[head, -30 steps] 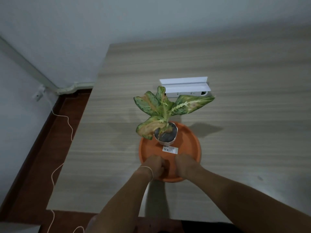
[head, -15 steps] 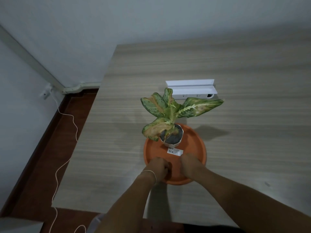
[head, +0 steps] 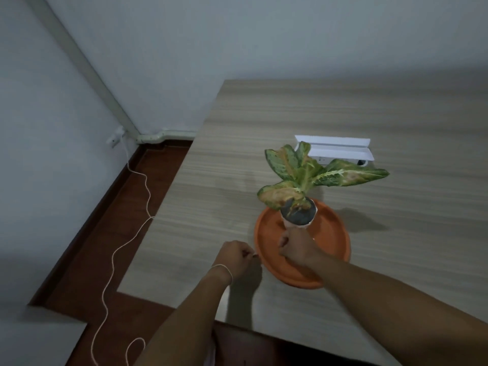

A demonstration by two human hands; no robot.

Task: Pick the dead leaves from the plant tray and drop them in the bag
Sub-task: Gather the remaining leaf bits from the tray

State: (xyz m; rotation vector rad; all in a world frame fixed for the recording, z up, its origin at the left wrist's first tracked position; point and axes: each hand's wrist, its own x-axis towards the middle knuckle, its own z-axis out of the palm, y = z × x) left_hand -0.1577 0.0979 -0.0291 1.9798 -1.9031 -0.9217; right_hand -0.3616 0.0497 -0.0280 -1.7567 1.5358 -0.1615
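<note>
A round orange plant tray (head: 333,235) lies on the wooden table near its front edge. A small white pot (head: 298,216) with dark soil holds a green plant (head: 303,173) whose leaves have yellow-brown patches. The pot leans toward me over the tray. My right hand (head: 295,248) is closed around the pot's lower part. My left hand (head: 233,257) is just left of the tray, above the table, fingers pinched together. A tiny dark leaf bit (head: 254,256) shows at its fingertips. No bag is in view.
A white box with a power strip (head: 336,151) lies behind the plant. The table's left edge (head: 169,202) drops to a brown floor with a white cord (head: 126,241) trailing from a wall socket. Grey walls stand behind.
My left hand has left the tray and moved to the left of it with its fingers pinched. My right hand has gone from the tray floor to the pot, which now leans toward me.
</note>
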